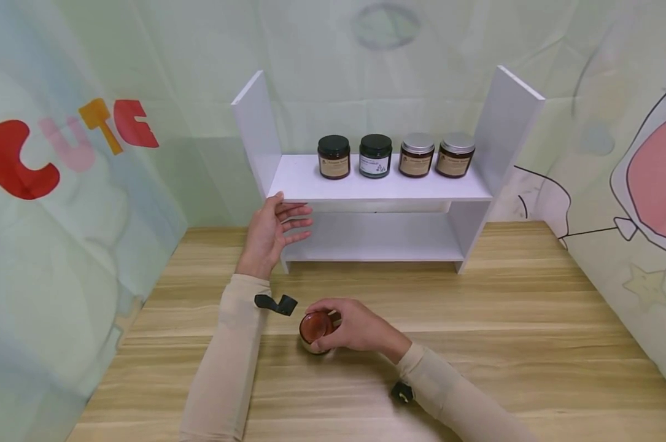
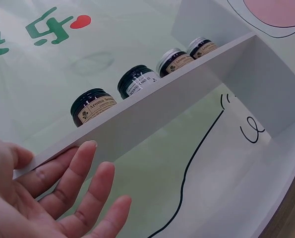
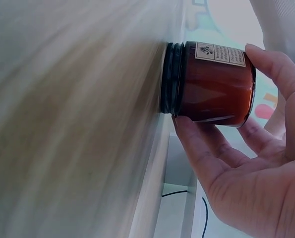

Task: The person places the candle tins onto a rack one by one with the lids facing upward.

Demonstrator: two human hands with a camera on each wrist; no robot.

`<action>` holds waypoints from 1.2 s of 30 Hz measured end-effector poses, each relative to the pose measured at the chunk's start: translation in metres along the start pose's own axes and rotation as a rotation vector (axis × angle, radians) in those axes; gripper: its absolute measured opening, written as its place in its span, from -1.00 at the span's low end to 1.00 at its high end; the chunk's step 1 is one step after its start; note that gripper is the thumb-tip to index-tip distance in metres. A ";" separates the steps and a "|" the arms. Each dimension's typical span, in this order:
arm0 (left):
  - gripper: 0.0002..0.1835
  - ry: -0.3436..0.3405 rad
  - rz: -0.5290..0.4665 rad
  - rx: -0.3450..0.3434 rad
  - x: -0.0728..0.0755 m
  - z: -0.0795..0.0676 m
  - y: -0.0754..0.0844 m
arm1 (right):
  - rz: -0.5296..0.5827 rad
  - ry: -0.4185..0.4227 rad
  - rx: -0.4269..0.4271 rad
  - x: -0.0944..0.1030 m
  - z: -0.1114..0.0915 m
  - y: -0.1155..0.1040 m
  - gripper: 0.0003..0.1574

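Note:
An amber glass candle jar (image 1: 313,328) with a paper label stands upside down on the table in the head view. Its black lid (image 3: 173,79) faces the tabletop in the right wrist view. My right hand (image 1: 357,328) grips this jar around its sides, thumb opposite the fingers. At the left end of the white shelf (image 1: 377,190), my left hand (image 1: 274,230) pinches the front edge of the upper board, thumb above and index finger below. The other left fingers (image 2: 100,181) spread loosely under the board.
Along the upper board stand two black-lidded jars (image 1: 334,158) and two silver-lidded jars (image 1: 417,156). Tall side panels (image 1: 509,129) rise at both ends of the shelf. The wood-grain table (image 1: 531,319) extends in front, with printed cloth (image 1: 211,110) hanging behind.

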State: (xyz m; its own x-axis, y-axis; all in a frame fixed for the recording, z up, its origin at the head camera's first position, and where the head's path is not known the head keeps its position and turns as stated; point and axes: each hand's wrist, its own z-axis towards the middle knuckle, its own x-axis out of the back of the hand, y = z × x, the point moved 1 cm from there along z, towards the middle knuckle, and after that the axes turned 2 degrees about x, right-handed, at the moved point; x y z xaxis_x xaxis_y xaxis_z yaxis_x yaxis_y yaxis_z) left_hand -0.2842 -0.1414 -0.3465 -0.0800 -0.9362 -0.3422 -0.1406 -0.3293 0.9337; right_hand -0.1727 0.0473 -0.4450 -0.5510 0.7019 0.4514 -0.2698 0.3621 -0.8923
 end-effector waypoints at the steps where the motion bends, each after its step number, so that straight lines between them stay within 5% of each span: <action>1: -0.46 0.003 -0.002 0.001 0.000 0.000 0.000 | -0.004 0.000 0.000 0.000 0.000 0.000 -0.33; 36: -0.49 0.021 0.017 0.022 -0.003 -0.002 0.005 | -0.054 0.002 0.005 -0.004 0.000 -0.003 -0.28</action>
State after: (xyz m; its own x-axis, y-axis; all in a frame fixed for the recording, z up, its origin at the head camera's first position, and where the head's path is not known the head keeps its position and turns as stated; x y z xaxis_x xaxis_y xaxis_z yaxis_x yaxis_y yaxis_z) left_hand -0.2828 -0.1407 -0.3411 -0.0614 -0.9440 -0.3241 -0.1613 -0.3111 0.9366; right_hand -0.1696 0.0435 -0.4440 -0.5337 0.6826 0.4992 -0.3036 0.3963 -0.8665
